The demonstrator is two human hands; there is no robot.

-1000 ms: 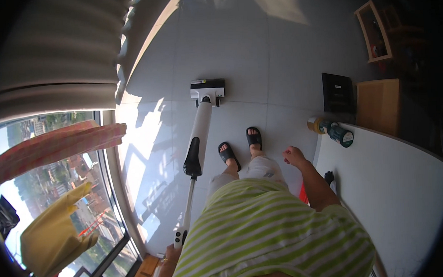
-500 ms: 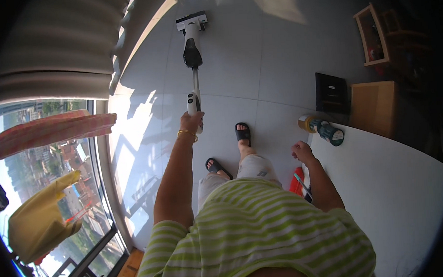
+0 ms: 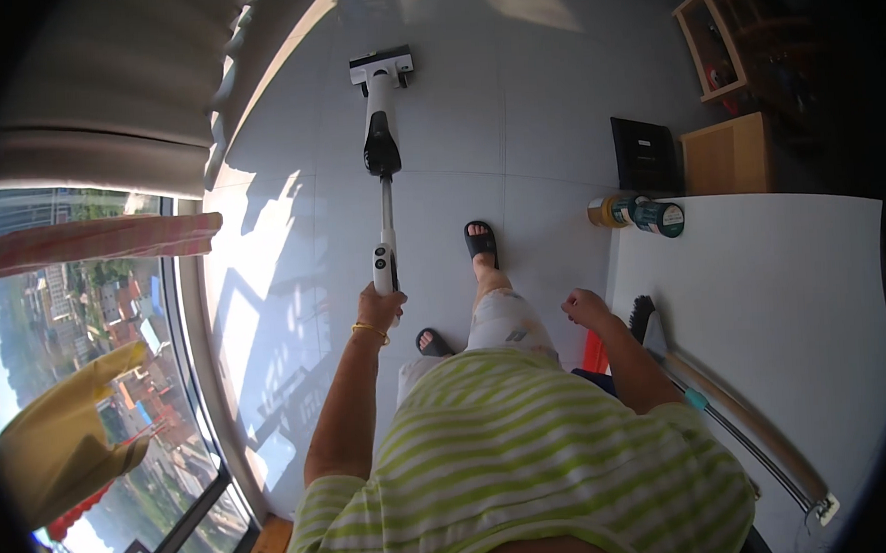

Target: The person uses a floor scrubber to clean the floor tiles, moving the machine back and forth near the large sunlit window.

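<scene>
My left hand (image 3: 376, 306) is wrapped around the handle of a white and black upright vacuum cleaner (image 3: 380, 145), a yellow bracelet at its wrist. The cleaner stretches straight ahead of me, its wide floor head (image 3: 381, 66) lying on the grey tiles. My right hand (image 3: 587, 309) hangs off to the right with curled fingers and nothing in them, near the left edge of a white tabletop (image 3: 765, 300). Both feet, in dark slides (image 3: 480, 240), are on the floor behind the floor head, the right one farther forward.
Green and yellow canisters (image 3: 650, 216) lie at the tabletop's far corner. A black-bristled brush (image 3: 642, 316) and a long metal pole (image 3: 752, 443) are by my right arm. Beyond sit a black panel (image 3: 645, 154) and a wooden box (image 3: 727, 156). Curtains (image 3: 83, 105) and hanging clothes (image 3: 65, 426) line the window side.
My left hand has drawn the vacuum cleaner back toward me. My right hand has shifted slightly left and down in view, and more of the brush and pole shows at the right.
</scene>
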